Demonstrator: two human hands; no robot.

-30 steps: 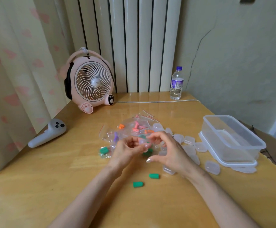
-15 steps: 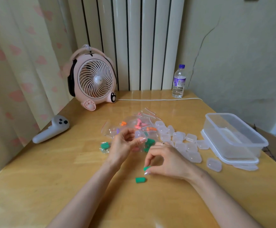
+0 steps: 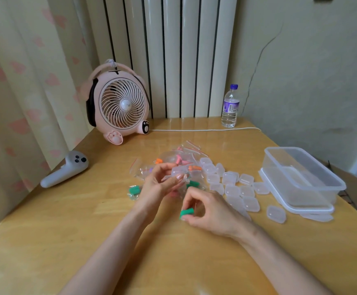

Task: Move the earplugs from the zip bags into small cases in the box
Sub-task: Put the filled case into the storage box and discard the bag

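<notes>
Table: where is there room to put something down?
Bare wood lies between the controller and the left hand, and behind the bags between fan and bottle. It is crowded from the bags across the small cases to the box.

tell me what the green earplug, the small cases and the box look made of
Green earplug: probably soft foam, matte, no shine. Small cases: clear, faintly frosted hard plastic, table shows through. Box: translucent plastic, smooth, glossy rim.
</notes>
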